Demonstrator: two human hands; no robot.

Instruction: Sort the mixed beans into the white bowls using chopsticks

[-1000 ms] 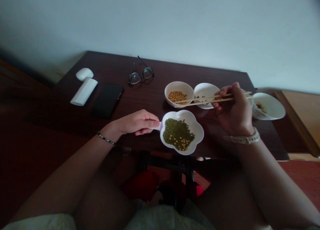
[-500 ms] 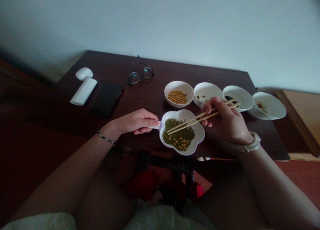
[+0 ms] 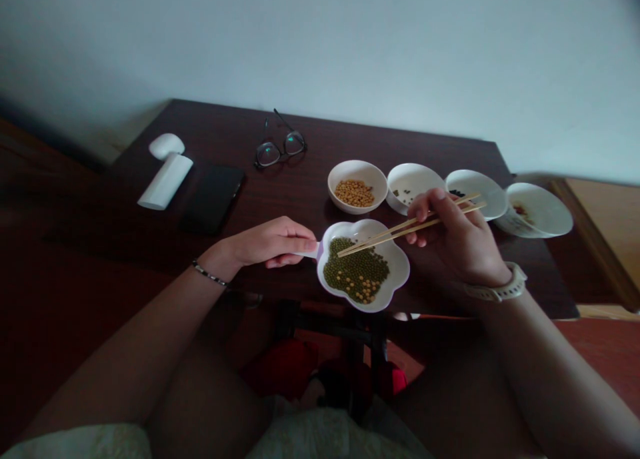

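My left hand (image 3: 277, 242) is closed round the short handle of a white flower-shaped bowl (image 3: 399, 269). Green beans (image 3: 353, 266) cover much of its bottom, with several yellow soybeans (image 3: 367, 289) among them at the near side. In my right hand (image 3: 457, 236) is a pair of wooden chopsticks (image 3: 395, 232), their tips close together over the green beans at the bowl's left part. Whether the tips hold a bean is too small to tell. Behind the flower-shaped bowl stands a round white bowl (image 3: 333, 192) of soybeans.
To the right of the soybeans stand a bowl (image 3: 423, 172) with a few green beans, a bowl (image 3: 487, 186) with dark beans and a bowl (image 3: 547, 212) with reddish bits. Eyeglasses (image 3: 281, 151), a black phone (image 3: 213, 199) and a white device (image 3: 167, 181) lie on the dark table (image 3: 400, 139).
My right hand has shifted slightly right, and the chopstick tips have moved up and closer together over the green beans. My left hand keeps its hold on the handle.
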